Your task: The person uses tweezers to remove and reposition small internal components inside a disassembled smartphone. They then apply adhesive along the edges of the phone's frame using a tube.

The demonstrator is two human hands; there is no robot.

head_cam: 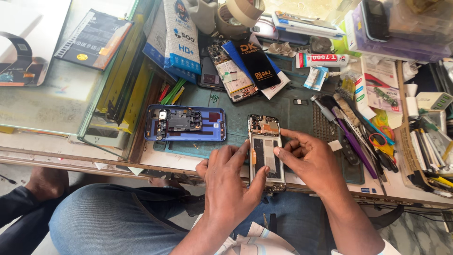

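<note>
Low in the middle of the frame, an opened smartphone lies back-up at the near edge of the tabletop, its rear cover off so the circuit board at its top end and the pale battery area below are bare. The left hand clasps the phone from the left and from below, thumb laid across its lower part and a fingertip pressed on a small orange tab at its left edge. The right hand grips it from the right, thumb tip on the white centre panel and fingers curled along the right side. Just left of the phone, on a blue-green work mat, rests the removed blue back cover, inner side up. Above the phone, toward the upper middle of the frame, sits a second stripped phone board beside a black sleeve with orange print. A white tube of adhesive lies to the upper right, and screwdrivers and tweezers crowd the right side. A roll of tape stands at the top edge.
</note>
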